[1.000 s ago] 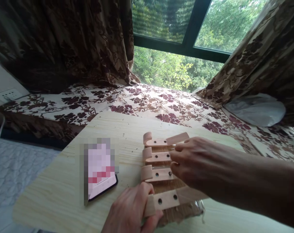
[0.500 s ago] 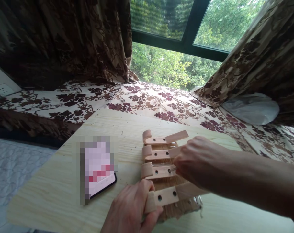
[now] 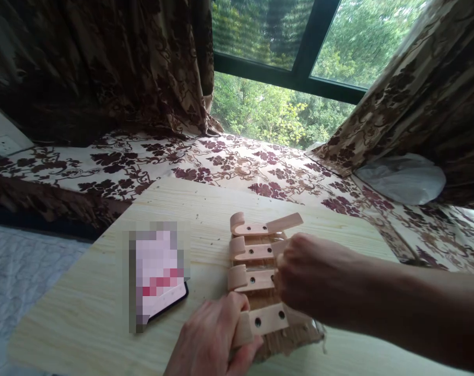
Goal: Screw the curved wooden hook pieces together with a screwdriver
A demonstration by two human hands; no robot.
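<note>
Both my hands on the wooden hook rack (image 3: 256, 271) at the desk's (image 3: 104, 292) near edge.
My left hand (image 3: 213, 339) fingers grip its nearest hook (image 3: 260, 322); my right hand (image 3: 307, 277) covers the middle hooks, fingers curled, grip hidden. Phone (image 3: 162, 297) lies just left.

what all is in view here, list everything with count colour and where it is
wooden hooks: four, pale wood with dark screw holes, in a row on the table's near middle
brown mat: one, under the hooks, near edge showing
phone: one, dark edge, screen blurred, on the table left of the hooks
table: one, light wood grain
floral cloth: one, cream with maroon flowers, on the ledge beyond the table
curtains: two, brown patterned, either side of the window
window: one, dark frame, green trees outside
plastic bag: one, whitish, far right on the ledge
wall socket: one, white, far left
left hand: grips the nearest hook's end
right hand: closed over the middle hooks
</note>
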